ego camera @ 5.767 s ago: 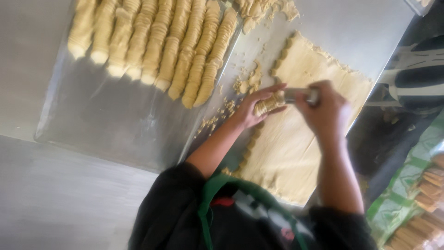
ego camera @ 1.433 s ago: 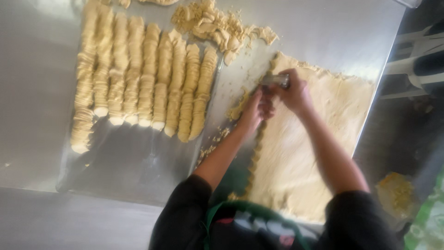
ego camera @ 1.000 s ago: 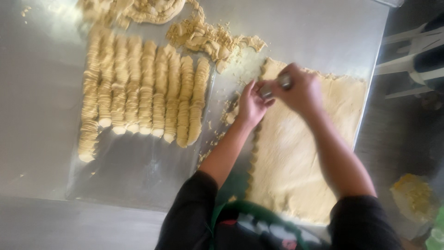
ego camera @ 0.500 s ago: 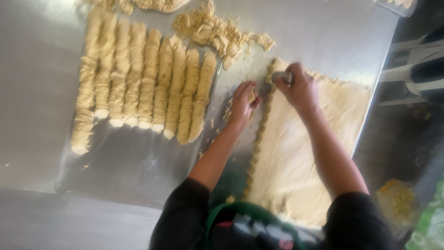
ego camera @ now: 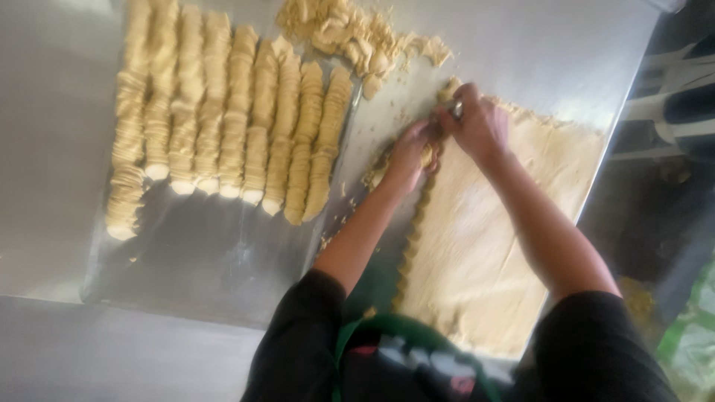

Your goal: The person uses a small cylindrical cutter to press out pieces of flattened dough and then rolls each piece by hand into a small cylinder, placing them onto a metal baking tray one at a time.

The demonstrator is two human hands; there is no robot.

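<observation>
From the head camera, two bare hands work at the far end of one big flat sheet of dough [ego camera: 484, 246] that lies on a shiny metal table [ego camera: 223, 260]. The right hand [ego camera: 480, 126] is curled shut around a small metal cutter [ego camera: 456, 109], pressing it down on the top left corner of the sheet. The left hand [ego camera: 410, 152] sits just beside it, fingers bent over a little round piece of dough [ego camera: 427, 156] at the sheet's edge; I cannot tell how tightly it holds it.

The left edge of the sheet has a wavy line of round bites cut out of it.

To the left, on the table, lie eight long rows of stacked dough rounds [ego camera: 231, 126], side by side. The row farthest left reaches lowest. Above them, near the top, sits one messy pile of dough scraps [ego camera: 357, 37]. A few crumbs lie between the rows and the sheet.

At the bottom are two black sleeves [ego camera: 298, 342] and a green strap [ego camera: 372, 327].
</observation>
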